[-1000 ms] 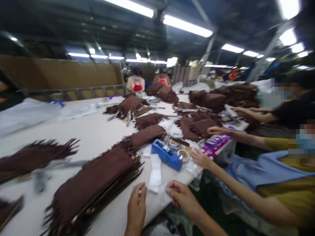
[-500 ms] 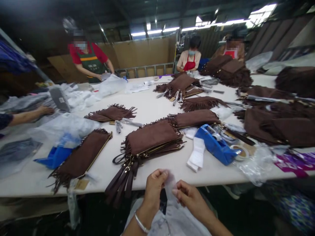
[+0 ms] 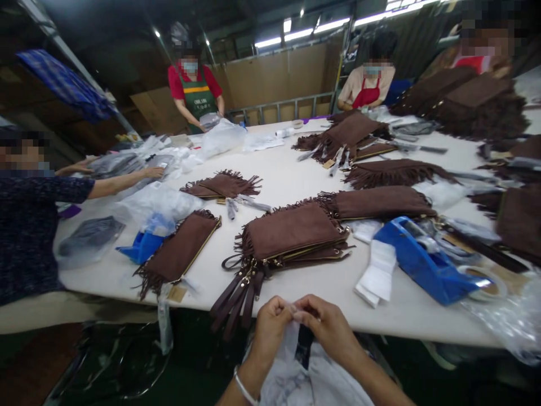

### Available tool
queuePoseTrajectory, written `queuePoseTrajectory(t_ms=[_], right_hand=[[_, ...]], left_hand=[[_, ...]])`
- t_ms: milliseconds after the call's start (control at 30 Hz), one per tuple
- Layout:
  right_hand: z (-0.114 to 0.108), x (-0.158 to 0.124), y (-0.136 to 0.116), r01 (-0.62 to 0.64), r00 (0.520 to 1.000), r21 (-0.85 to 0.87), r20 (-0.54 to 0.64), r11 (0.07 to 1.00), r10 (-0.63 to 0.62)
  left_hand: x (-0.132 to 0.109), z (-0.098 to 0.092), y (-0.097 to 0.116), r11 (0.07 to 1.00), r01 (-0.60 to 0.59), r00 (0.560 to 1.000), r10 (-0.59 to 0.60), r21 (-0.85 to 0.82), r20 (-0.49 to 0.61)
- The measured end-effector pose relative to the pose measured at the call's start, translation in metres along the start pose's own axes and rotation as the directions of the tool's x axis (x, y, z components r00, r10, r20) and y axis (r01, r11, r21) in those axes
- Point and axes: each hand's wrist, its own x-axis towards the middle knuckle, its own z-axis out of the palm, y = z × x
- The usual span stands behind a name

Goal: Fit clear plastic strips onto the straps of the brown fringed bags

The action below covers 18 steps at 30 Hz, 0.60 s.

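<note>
Presently, head view: left hand (image 3: 270, 332) and right hand (image 3: 328, 327) meet at the near edge of the white table (image 3: 310, 290). Thumb and forefinger of each pinch a thin translucent white sheet (image 3: 289, 337), which hangs below the fingertips; remaining fingers curled.

Edges: fringed brown pouches (image 3: 291, 231) lie stacked just beyond, slightly left; their wrist straps (image 3: 236, 296) overhang the near edge. To the right, folded white slips (image 3: 377, 270) sit beside a blue tape dispenser (image 3: 426, 265). Bare tabletop between stack and slips leaves a clear way forward; another bare patch lies left of the stack, before a single fringed pouch (image 3: 181, 248).

Versus half a second ago: hands were apart, sheet spanning them; fingertips now come together. View has swung left, bringing more of the co-worker in the dark speckled top (image 3: 29, 231) into sight.
</note>
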Motion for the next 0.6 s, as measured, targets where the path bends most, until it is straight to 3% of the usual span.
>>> queuePoseTrajectory(t_ms=[100, 200, 300, 367, 467, 600], right_hand=[[0.005, 0.01, -0.006, -0.015, 0.999, 0.032, 0.045, 0.999, 0.014], [0.008, 0.024, -0.007, 0.062, 0.998, -0.015, 0.029, 0.998, -0.062], [0.016, 0.044, -0.004, 0.093, 0.995, -0.039, 0.032, 0.995, -0.092], [0.024, 0.062, -0.002, 0.059, 0.997, -0.079, -0.036, 0.995, -0.062], [0.039, 0.086, -0.001, 0.072, 0.983, -0.259, -0.142, 0.963, -0.112], [0.065, 0.099, -0.004, 0.097, 0.95, -0.548, -0.198, 0.831, -0.241]], left_hand=[[-0.004, -0.011, 0.003, 0.98, 0.098, 0.993, -0.084, -0.174, 0.087], [-0.006, -0.023, 0.007, 0.967, 0.155, 0.984, -0.133, -0.201, 0.115], [-0.003, -0.04, 0.006, 0.983, 0.124, 0.992, -0.12, -0.138, 0.033], [0.0, -0.053, 0.004, 0.995, 0.075, 0.997, -0.077, -0.06, -0.03], [-0.002, -0.072, 0.003, 0.998, 0.006, 0.996, -0.001, 0.06, -0.087], [-0.012, -0.088, 0.004, 0.985, -0.036, 0.988, 0.061, 0.171, -0.143]])
